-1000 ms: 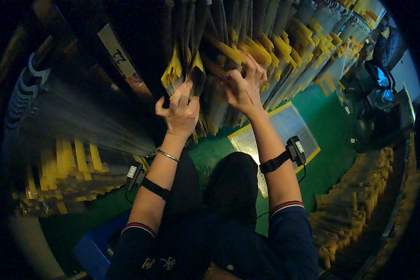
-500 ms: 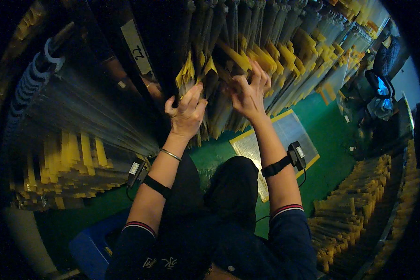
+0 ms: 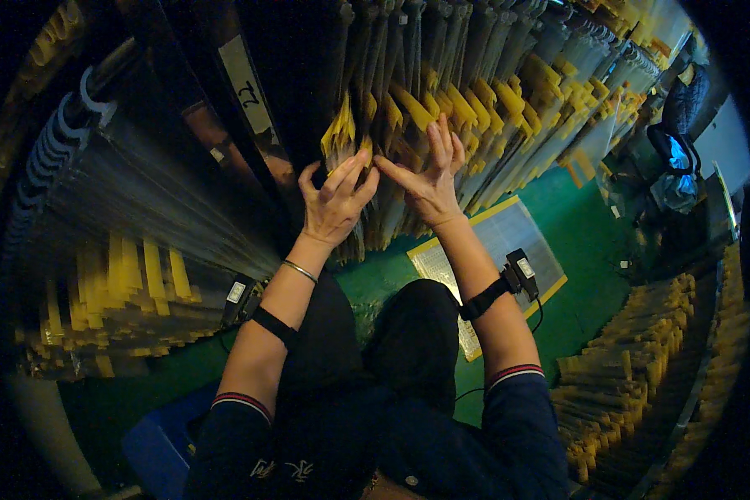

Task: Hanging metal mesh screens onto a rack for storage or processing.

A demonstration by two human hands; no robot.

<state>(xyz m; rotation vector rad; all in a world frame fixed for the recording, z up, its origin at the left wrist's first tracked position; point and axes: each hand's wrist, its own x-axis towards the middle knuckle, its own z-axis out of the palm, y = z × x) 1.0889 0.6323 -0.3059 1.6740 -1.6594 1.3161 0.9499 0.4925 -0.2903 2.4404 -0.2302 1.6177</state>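
Above a green floor (image 3: 592, 242) in dim light, curls left hand (image 3: 333, 210) at yellow-edged sheets (image 3: 339, 133) hanging directly ahead, whether gripping or merely touching impossible to tell; spreads right hand (image 3: 433, 190) unclenched just beside, thumb well apart, fingertips near neighbouring sheets; wears thin bracelet (image 3: 300, 271) on left wrist.

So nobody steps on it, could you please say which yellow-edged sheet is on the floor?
The sheet lying flat beneath the right forearm; sheets at the left hand and right hand hang.
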